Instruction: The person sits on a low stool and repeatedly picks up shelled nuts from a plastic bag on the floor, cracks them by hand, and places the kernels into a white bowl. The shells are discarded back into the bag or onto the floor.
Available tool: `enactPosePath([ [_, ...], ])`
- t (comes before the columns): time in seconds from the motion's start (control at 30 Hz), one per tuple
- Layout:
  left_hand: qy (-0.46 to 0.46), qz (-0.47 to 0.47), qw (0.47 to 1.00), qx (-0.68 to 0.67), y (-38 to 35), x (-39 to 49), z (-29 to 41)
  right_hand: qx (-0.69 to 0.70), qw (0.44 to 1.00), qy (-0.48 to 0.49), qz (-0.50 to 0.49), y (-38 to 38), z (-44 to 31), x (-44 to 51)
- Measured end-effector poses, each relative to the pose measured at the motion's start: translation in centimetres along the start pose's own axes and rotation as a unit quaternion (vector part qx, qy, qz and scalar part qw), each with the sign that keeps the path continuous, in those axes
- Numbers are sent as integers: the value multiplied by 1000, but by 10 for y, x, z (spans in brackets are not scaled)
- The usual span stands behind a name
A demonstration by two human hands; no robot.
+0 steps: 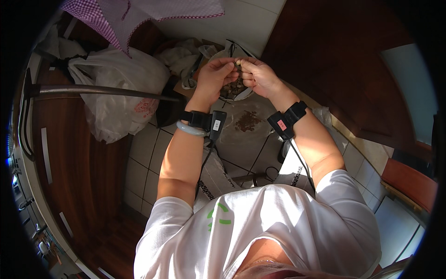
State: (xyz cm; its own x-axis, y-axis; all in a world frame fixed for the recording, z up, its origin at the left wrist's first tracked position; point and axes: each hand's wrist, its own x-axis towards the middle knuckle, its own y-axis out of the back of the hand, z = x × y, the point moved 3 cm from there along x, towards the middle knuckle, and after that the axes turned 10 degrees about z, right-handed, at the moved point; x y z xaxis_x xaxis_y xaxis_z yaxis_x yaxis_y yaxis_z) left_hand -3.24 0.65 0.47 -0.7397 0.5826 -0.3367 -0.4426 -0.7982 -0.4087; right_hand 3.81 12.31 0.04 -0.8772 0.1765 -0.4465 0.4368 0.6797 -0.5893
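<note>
My left hand [216, 75] and my right hand [257, 74] meet fingertip to fingertip, pinching a small pale piece [238, 62] between them; what it is cannot be told. Just below the hands, a round container [244, 95] holds small brownish bits [234, 89], partly hidden by my fingers. Nearer to me, a clear plastic sheet or bag [228, 120] lies on the tiled floor with a heap of reddish-brown flakes [248, 121] on it. Each wrist wears a black strap with a cabled device.
A full white plastic bag [122, 90] stands at left, crossed by a dark metal bar [104, 90]. Crumpled bags [181, 57] lie behind my left hand. A checked cloth [156, 10] hangs at the top. Dark wooden panels flank both sides; an orange-red seat [409, 185] is at right.
</note>
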Motion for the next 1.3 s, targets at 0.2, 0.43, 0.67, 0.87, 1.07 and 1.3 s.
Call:
enactPosePath([
  [0.2, 20, 12, 998, -54, 2, 1, 0, -71, 996, 51, 6, -7, 0, -1],
  [0.43, 12, 20, 995, -93, 1, 0, 3, -175, 964, 196, 30, -10, -8, -4],
  [0.67, 6, 13, 998, -60, -1, -1, 2, -223, 932, 279, 58, -10, -7, -1],
  [0.87, -28, -74, 997, 18, -9, -7, 8, -244, 916, 314, 58, -8, -2, 2],
  [1.07, -63, -52, 995, 59, -11, -11, 9, -219, 912, 345, 39, -8, 3, -1],
  [1.3, -10, -3, 1000, 11, -3, -6, 11, -334, 866, 366, 68, -10, -6, -6],
])
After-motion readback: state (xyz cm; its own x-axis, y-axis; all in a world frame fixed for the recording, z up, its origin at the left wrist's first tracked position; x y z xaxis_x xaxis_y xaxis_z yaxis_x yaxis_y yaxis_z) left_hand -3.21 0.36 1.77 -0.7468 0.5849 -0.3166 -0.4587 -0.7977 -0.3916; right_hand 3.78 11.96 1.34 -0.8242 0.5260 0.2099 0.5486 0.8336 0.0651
